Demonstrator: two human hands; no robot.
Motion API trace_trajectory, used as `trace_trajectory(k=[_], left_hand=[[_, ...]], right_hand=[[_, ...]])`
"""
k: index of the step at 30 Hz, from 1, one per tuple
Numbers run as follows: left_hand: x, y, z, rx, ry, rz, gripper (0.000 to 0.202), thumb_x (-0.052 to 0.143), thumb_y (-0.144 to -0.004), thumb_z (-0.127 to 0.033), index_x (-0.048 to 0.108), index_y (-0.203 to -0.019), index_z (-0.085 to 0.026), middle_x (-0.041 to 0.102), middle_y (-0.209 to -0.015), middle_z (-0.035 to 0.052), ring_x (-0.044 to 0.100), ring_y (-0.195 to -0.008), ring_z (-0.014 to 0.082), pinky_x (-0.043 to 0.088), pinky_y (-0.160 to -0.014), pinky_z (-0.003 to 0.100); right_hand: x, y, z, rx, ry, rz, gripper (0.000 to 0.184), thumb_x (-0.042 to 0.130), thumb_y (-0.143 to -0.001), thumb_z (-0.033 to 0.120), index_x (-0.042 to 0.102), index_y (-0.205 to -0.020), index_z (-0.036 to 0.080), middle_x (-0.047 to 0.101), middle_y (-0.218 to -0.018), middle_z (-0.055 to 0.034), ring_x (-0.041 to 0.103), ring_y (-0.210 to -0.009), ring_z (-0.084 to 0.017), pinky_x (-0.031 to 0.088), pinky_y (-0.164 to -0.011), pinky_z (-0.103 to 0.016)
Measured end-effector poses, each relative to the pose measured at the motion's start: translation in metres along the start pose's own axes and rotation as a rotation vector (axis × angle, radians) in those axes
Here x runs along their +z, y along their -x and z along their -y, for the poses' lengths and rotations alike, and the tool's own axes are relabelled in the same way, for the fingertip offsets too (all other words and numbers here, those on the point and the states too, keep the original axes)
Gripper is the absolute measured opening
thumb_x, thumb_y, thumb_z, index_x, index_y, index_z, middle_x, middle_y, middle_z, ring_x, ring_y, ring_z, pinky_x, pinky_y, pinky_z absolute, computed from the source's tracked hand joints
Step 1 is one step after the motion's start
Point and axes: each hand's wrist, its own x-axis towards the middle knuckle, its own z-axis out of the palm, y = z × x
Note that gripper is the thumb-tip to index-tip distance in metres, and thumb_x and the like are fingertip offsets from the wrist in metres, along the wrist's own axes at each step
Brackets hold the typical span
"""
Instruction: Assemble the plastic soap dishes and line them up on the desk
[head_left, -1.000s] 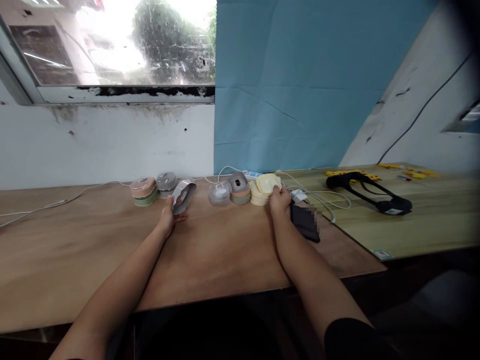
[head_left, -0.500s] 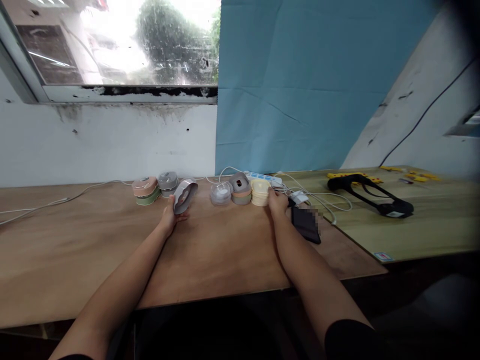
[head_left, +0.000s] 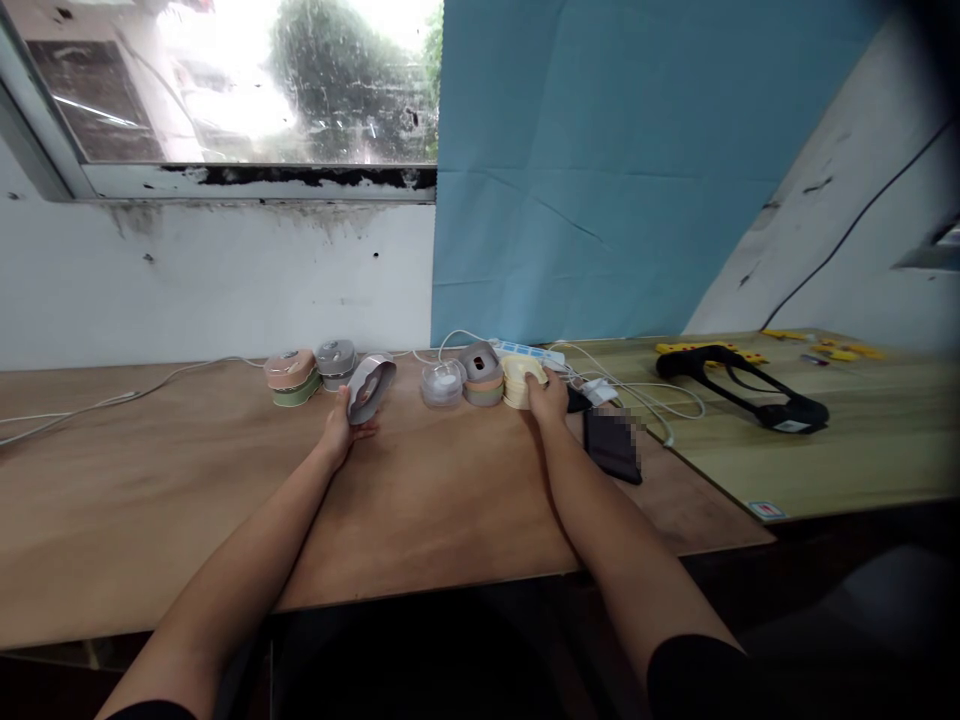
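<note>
My left hand (head_left: 341,432) is closed on a grey oval plastic shell (head_left: 370,390), holding it tilted on its side just above the table, its hollow inside showing. On the right, my right hand (head_left: 549,397) grips the edge of a stack of cream plastic pieces (head_left: 517,382), with a finger over the top one. Touching this stack on its left is a pile with a grey cover (head_left: 480,362) on top, an oval opening in it, over orange and grey pieces. Beside that pile sit clear plastic domes (head_left: 442,385).
Behind my left hand stand a pink-and-green lidded box (head_left: 291,378) and a grey lidded box (head_left: 336,364). White cables, a power strip (head_left: 529,354) and a dark phone-like slab (head_left: 611,445) lie right. A black strap-like frame (head_left: 742,390) rests on the neighbouring table.
My right hand has shifted slightly left and up, from the side of the cream stack onto its top edge. The left hand keeps holding the grey shell in nearly the same spot.
</note>
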Motion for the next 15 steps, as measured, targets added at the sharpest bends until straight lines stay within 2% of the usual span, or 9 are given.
trace_trajectory(k=[4, 7, 9, 12, 15], left_hand=[[0.0, -0.001, 0.001, -0.001, 0.003, 0.011, 0.08, 0.031, -0.08, -0.079, 0.059, -0.12, -0.016, 0.07, -0.104, 0.0142, 0.065, -0.062, 0.0172, 0.054, -0.062, 0.032], [0.0, -0.001, 0.001, 0.002, 0.008, 0.011, 0.079, 0.032, -0.08, -0.079, 0.06, -0.119, -0.016, 0.07, -0.103, 0.0143, 0.064, -0.061, 0.0166, 0.054, -0.062, 0.032], [0.0, -0.001, 0.001, 0.001, 0.011, 0.006, 0.079, 0.033, -0.08, -0.079, 0.06, -0.119, -0.015, 0.07, -0.102, 0.0143, 0.064, -0.06, 0.0163, 0.054, -0.061, 0.032], [0.001, 0.0, 0.001, 0.011, 0.012, 0.012, 0.079, 0.034, -0.08, -0.079, 0.06, -0.119, -0.015, 0.07, -0.1, 0.014, 0.064, -0.06, 0.0166, 0.054, -0.06, 0.031], [0.004, 0.003, 0.001, 0.017, 0.044, 0.034, 0.079, 0.033, -0.081, -0.078, 0.061, -0.119, -0.014, 0.07, -0.099, 0.014, 0.065, -0.061, 0.0174, 0.054, -0.059, 0.031]], right_hand=[[0.001, -0.003, -0.006, 0.03, -0.049, 0.049, 0.06, 0.055, -0.076, 0.045, 0.059, -0.126, 0.013, 0.062, -0.123, -0.0157, 0.056, -0.113, -0.029, 0.037, -0.102, -0.043], [0.001, -0.003, -0.007, 0.059, -0.045, 0.07, 0.065, 0.054, -0.078, 0.048, 0.054, -0.132, 0.012, 0.06, -0.126, -0.0168, 0.055, -0.116, -0.031, 0.037, -0.103, -0.044], [0.0, -0.001, -0.004, 0.034, -0.042, 0.034, 0.069, 0.051, -0.08, 0.052, 0.049, -0.135, 0.01, 0.059, -0.127, -0.0187, 0.054, -0.117, -0.031, 0.037, -0.102, -0.045], [-0.005, 0.004, 0.007, -0.141, -0.024, -0.163, 0.069, 0.047, -0.085, 0.053, 0.045, -0.137, 0.008, 0.056, -0.13, -0.0206, 0.05, -0.121, -0.033, 0.036, -0.103, -0.049], [-0.01, 0.014, 0.027, -0.43, -0.005, -0.311, 0.065, 0.047, -0.086, 0.052, 0.043, -0.136, 0.009, 0.052, -0.132, -0.0206, 0.045, -0.126, -0.034, 0.033, -0.105, -0.053]])
